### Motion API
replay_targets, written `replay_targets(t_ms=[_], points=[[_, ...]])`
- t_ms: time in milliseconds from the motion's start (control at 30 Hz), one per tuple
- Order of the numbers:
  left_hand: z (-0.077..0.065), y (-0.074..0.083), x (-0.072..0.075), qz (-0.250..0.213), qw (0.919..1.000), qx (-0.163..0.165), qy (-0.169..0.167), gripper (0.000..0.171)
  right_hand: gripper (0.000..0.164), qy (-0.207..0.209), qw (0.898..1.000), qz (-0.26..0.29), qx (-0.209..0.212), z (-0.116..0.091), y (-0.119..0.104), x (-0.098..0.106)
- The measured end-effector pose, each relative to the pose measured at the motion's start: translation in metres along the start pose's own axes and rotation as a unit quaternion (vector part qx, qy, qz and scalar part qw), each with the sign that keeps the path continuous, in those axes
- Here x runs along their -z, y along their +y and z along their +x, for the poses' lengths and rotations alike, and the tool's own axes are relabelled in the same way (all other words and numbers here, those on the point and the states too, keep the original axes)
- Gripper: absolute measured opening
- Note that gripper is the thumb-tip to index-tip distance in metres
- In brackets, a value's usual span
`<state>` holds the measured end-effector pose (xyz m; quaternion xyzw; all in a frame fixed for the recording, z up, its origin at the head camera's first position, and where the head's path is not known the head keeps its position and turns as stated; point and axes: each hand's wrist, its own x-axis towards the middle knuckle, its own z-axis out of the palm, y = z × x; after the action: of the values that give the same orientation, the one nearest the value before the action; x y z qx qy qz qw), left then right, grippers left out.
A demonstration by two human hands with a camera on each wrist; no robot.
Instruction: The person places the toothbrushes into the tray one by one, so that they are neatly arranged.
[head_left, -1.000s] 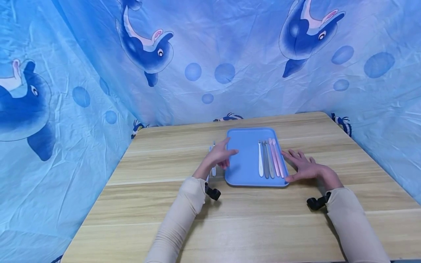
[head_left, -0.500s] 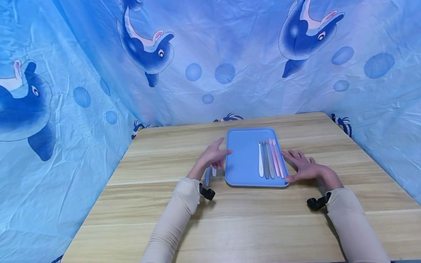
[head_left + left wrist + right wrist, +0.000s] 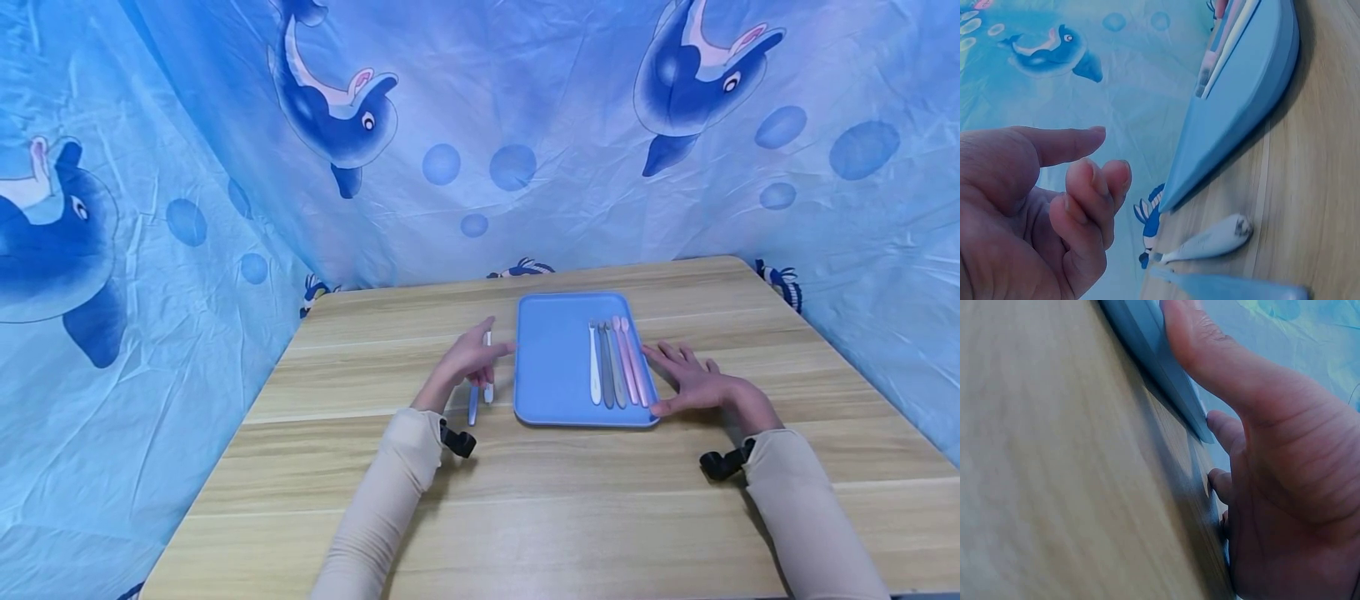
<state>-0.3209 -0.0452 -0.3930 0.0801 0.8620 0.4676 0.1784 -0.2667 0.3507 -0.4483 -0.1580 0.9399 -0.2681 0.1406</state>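
My left hand (image 3: 467,357) hovers over two slim utensils left of the blue tray (image 3: 551,358). One is white (image 3: 1216,240), the other blue (image 3: 1235,287); in the head view the hand partly covers both. Its thumb and index finger reach out, the other fingers bend loosely, and nothing is held. At the tray's right side lies my right hand (image 3: 693,383), fingers spread, the thumb at the near right corner. Inside the tray, a white utensil (image 3: 595,371), two grey utensils (image 3: 607,375) and two pink utensils (image 3: 630,367) lie side by side. Their small heads point away from me; the white and grey ones look fork-like.
A wood-grain table (image 3: 570,517) bears everything. Behind it and along both sides hangs a blue curtain (image 3: 480,108) printed with dolphins. Black wrist cameras (image 3: 457,440) sit on both arms.
My left hand has drawn back leftward from over the tray to above the two loose utensils, uncovering more of the tray's left edge. The right hand and the tray have stayed put.
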Motion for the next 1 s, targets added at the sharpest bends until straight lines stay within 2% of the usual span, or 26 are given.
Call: replay_targets(t_ms=[533, 767, 1000], points=[[-0.001, -0.017, 0.016, 0.008, 0.9999, 0.009, 0.005, 0.086, 0.116, 0.005, 1.0, 0.016, 0.013, -0.001, 0.002, 0.0], [-0.002, -0.021, 0.022, 0.017, 0.9995, 0.026, 0.007, 0.086, 0.117, -0.001, 1.0, 0.006, 0.002, -0.001, 0.001, 0.0], [-0.005, -0.025, 0.025, 0.022, 0.9994, 0.024, 0.011, 0.088, 0.117, 0.0, 1.0, 0.005, 0.003, 0.0, 0.001, 0.0]])
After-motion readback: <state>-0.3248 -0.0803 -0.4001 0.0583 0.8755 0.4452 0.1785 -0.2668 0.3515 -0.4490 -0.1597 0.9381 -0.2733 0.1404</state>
